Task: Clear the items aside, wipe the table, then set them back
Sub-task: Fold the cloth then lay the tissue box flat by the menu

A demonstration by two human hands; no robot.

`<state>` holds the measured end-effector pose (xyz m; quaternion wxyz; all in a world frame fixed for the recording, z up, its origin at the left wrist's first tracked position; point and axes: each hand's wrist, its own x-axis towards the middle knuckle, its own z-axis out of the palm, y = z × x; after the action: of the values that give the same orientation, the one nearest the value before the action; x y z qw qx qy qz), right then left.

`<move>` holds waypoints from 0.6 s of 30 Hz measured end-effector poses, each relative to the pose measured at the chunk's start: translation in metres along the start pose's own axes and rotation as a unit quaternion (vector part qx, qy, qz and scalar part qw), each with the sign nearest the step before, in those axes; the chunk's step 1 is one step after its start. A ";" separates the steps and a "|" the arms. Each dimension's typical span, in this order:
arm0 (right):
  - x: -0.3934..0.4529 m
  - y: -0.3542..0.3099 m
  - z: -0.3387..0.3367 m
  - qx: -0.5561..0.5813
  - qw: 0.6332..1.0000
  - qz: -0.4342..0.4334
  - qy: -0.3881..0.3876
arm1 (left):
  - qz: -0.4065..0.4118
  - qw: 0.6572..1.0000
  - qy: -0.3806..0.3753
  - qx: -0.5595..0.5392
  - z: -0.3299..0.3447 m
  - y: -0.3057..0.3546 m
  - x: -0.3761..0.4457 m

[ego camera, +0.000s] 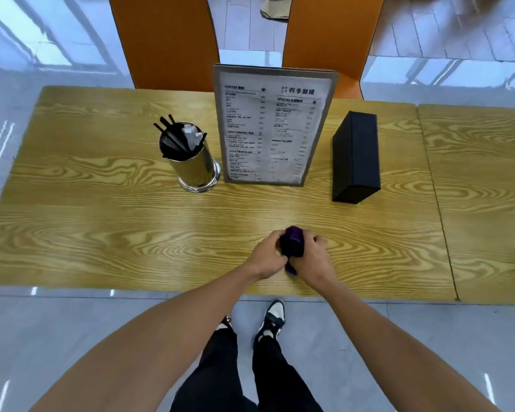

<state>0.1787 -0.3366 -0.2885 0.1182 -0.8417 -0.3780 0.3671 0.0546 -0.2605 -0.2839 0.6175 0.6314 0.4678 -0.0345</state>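
Note:
A dark purple cloth point(293, 242) is bunched between my left hand point(267, 254) and my right hand point(313, 257), both closed on it just above the near middle of the wooden table point(101, 227). Further back stand three items in a row: a shiny metal cup point(195, 163) holding black straws on the left, an upright framed menu point(269, 126) in the centre, and a black rectangular box point(356, 157) on the right. All three are well apart from my hands.
Two orange chairs point(164, 40) stand behind the table's far edge. A second wooden table point(485, 203) butts against the right side. My legs and shoes point(272, 318) are on the grey tiled floor below the near edge.

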 end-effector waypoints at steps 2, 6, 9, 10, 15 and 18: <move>0.004 -0.023 0.012 -0.008 1.000 -0.024 -0.019 | -0.001 1.000 0.029 -0.011 -0.023 -0.010 -0.012; 0.007 -0.072 0.038 -0.043 0.995 -0.068 -0.063 | 0.001 0.996 0.081 -0.031 -0.072 -0.033 -0.039; 0.005 -0.106 0.064 -0.066 0.988 -0.107 -0.091 | -0.026 0.991 0.125 -0.033 -0.110 -0.056 -0.058; 0.004 -0.115 0.073 -0.072 0.986 -0.116 -0.096 | -0.040 0.989 0.139 -0.028 -0.122 -0.062 -0.065; -0.011 -0.156 0.118 -0.074 0.979 -0.142 -0.123 | -0.070 0.983 0.171 -0.017 -0.172 -0.096 -0.087; -0.020 -0.178 0.145 -0.050 0.982 -0.136 -0.122 | -0.085 0.980 0.180 -0.031 -0.192 -0.114 -0.098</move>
<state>-0.0308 -0.2396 -0.2951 0.0780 -0.7360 -0.5187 0.4280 -0.1752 -0.1810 -0.2634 0.5375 0.5659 0.6238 0.0419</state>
